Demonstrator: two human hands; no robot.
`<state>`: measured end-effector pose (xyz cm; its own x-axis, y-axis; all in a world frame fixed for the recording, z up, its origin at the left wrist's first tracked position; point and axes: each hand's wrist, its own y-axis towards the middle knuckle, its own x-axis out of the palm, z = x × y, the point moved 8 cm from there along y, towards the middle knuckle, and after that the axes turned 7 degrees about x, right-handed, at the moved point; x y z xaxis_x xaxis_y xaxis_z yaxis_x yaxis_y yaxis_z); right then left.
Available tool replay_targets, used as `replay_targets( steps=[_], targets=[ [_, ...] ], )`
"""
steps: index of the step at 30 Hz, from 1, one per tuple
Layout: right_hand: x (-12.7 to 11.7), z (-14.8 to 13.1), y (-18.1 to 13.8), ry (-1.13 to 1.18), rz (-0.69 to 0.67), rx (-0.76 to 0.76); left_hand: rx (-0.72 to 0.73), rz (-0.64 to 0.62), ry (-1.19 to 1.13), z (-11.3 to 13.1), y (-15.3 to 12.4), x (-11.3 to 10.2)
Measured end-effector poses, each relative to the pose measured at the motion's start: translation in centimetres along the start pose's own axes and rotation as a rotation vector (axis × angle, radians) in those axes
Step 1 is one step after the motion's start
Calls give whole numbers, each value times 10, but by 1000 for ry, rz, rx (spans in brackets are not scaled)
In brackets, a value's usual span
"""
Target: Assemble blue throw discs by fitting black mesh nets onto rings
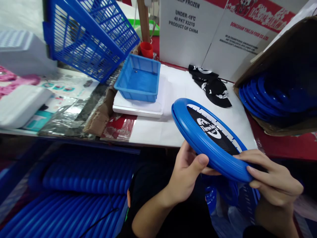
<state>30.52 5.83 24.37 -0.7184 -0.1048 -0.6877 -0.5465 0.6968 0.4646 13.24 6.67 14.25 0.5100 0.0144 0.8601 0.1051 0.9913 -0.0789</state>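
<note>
A blue frisbee [190, 130] with a black and white round label [213, 127] on its face is held tilted in front of me, over the front edge of the table. My left hand [184, 173] supports its near rim from below, the thumb raised against the side and the other fingers partly hidden underneath. Around the right rim, my right hand [274, 175] is closed, with fingers on the upper face. A dark line runs along the left rim; whether this is a second disc beneath, I cannot tell. Loose black labels [218, 92] lie on the table behind it.
A carton [284, 130] of stacked blue discs [257, 96] lies at right. Left of centre, a small blue tray [138, 96] rests on a white slab [138, 109], near a tilted blue basket [99, 49]. Rows of blue discs [81, 178] sit below the table. White cartons [188, 39] stand behind.
</note>
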Motion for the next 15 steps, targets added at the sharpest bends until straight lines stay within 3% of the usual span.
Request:
replay_targets(
  steps=[8, 15],
  targets=[
    [5, -5, -1, -87, -50, 8, -9, -18, -12, 3, -2, -5],
    [48, 0, -24, -218, -164, -51, -113, 284, 149, -1, -24, -54]
  ],
)
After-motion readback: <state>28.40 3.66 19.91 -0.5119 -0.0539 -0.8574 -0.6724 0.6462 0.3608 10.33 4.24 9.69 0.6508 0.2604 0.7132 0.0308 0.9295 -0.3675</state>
